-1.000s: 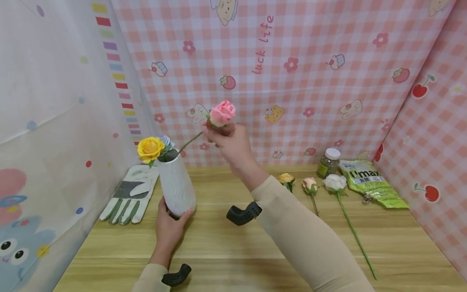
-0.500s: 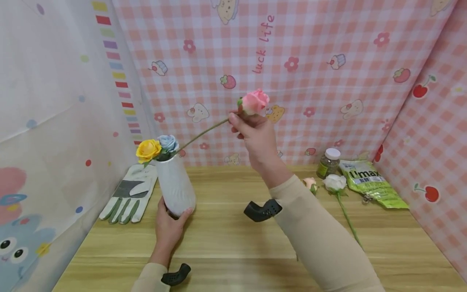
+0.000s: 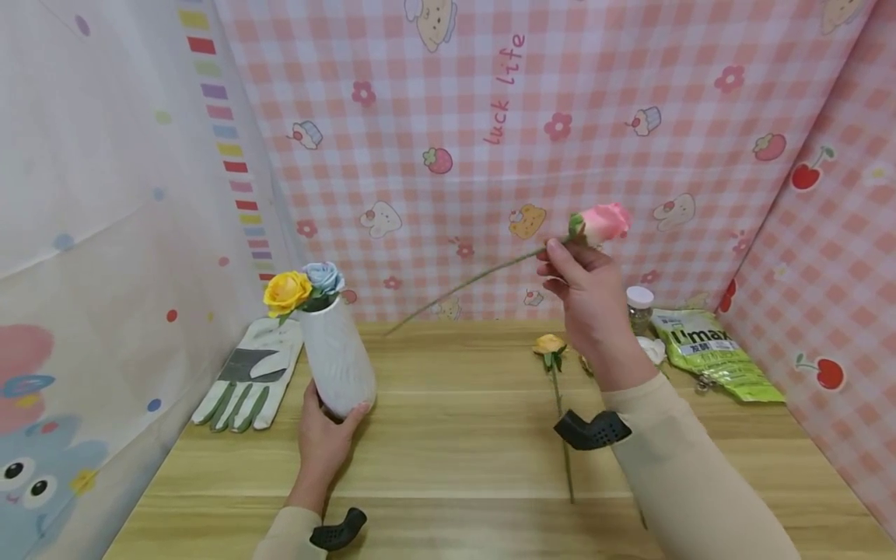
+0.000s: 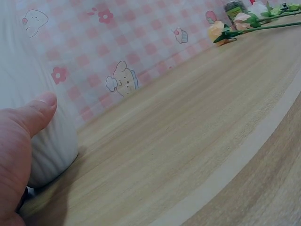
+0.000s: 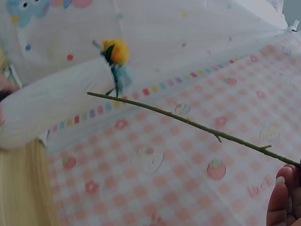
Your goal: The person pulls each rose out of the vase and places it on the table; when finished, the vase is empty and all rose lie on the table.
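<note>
Holding the pink rose [image 3: 605,223] in mid-air now, green-sepalled, long-stemmed, pinched near the top by the right hand [image 3: 591,292], right of the white, textured vase [image 3: 341,358], and gripping that low with the left hand [image 3: 327,439]!

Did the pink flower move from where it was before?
Yes, to the right. In the head view, the pink flower was left of the printed bear; now it is right of it.
</note>
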Tool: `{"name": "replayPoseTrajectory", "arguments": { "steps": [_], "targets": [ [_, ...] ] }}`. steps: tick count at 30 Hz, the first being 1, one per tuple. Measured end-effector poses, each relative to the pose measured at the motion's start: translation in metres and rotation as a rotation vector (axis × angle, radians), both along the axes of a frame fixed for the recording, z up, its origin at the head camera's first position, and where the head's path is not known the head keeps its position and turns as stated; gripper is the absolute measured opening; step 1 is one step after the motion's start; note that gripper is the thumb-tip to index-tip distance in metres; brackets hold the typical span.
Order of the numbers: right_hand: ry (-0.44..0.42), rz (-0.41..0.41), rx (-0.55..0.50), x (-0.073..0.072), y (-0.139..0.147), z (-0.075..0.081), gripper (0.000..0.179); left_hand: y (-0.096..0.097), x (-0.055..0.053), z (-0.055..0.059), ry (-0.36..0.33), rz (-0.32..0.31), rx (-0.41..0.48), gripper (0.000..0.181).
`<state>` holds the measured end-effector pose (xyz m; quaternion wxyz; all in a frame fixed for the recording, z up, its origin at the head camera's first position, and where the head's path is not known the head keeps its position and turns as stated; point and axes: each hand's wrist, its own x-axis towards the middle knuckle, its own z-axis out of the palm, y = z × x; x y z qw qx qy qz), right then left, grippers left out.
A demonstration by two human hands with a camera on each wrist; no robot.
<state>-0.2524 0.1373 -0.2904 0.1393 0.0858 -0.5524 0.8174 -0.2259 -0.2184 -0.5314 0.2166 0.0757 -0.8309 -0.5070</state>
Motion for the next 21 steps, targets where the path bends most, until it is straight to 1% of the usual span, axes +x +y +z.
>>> {"name": "replayPoseTrajectory", "arguments": {
  "steps": [4, 8, 10, 15, 21],
  "targets": [
    [-0.035, -0.024, 0.058, 0.002, 0.023, -0.020, 0.022, 0.001, 0.001, 0.002, 0.005, 0.000, 0.003, 0.097],
    [-0.075, -0.041, 0.078, 0.002, 0.042, -0.038, 0.025, 0.002, 0.001, 0.003, 0.011, -0.007, 0.009, 0.097],
    [-0.109, -0.038, 0.086, 0.004, 0.050, -0.047, 0.026, 0.002, 0.001, 0.003, 0.007, -0.008, 0.012, 0.097],
    [-0.206, -0.005, 0.096, 0.005, 0.059, -0.073, 0.024, 0.002, 0.001, 0.002, -0.003, -0.003, 0.013, 0.097],
    [-0.291, 0.069, 0.122, 0.000, 0.055, -0.101, 0.024, 0.002, 0.001, 0.001, 0.001, -0.004, 0.011, 0.097]
  ]
}}
